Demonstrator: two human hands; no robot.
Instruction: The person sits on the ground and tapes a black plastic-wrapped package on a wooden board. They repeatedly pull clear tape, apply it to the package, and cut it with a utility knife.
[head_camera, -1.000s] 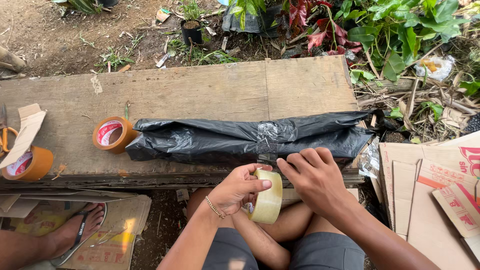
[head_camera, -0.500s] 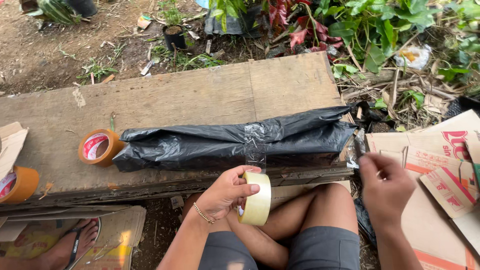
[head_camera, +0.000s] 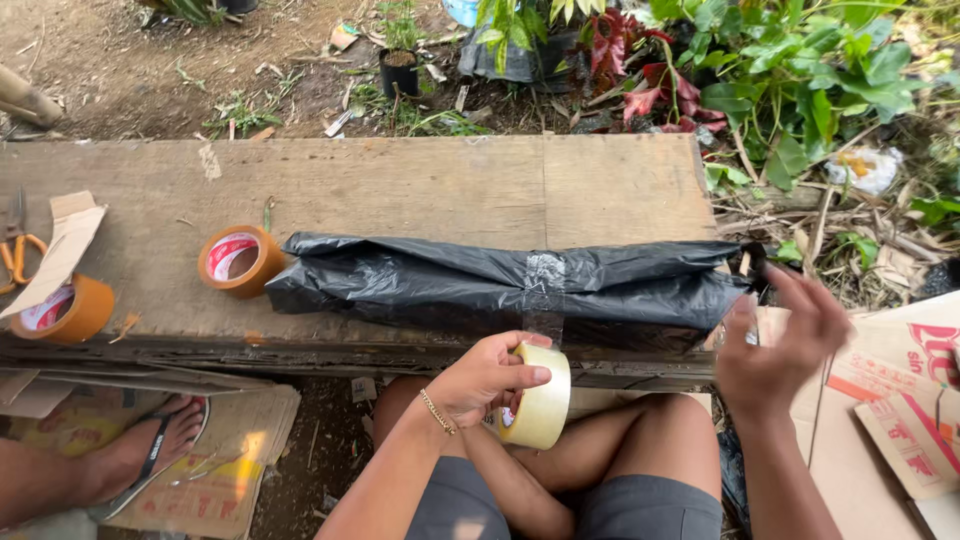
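Roll of clear tape (head_camera: 540, 398) in my left hand (head_camera: 487, 376), fingers closed around its rim, thumb on the outer face. It sits just below the near edge of the wooden plank (head_camera: 400, 185), above my folded knees. A strip of tape runs up from the roll to the black plastic bundle (head_camera: 500, 285), which lies lengthwise on the plank and already carries a band of tape around its middle.

My right hand (head_camera: 775, 345) is at the bundle's right end, fingers spread apart. The hand is blurred; it may have something small and clear against the palm, but I cannot tell.

Left of the bundle, touching or nearly touching its end, an orange-cored tape roll (head_camera: 238, 260) lies flat on the plank. Farther left, at the plank's end, a second orange roll (head_camera: 62, 312) under a scrap of cardboard (head_camera: 62, 240). Below the plank's left part, another person's foot in a sandal (head_camera: 150, 450). Right of the plank, flattened cardboard boxes (head_camera: 900, 400). Beyond the plank, green and red plants (head_camera: 760, 60).
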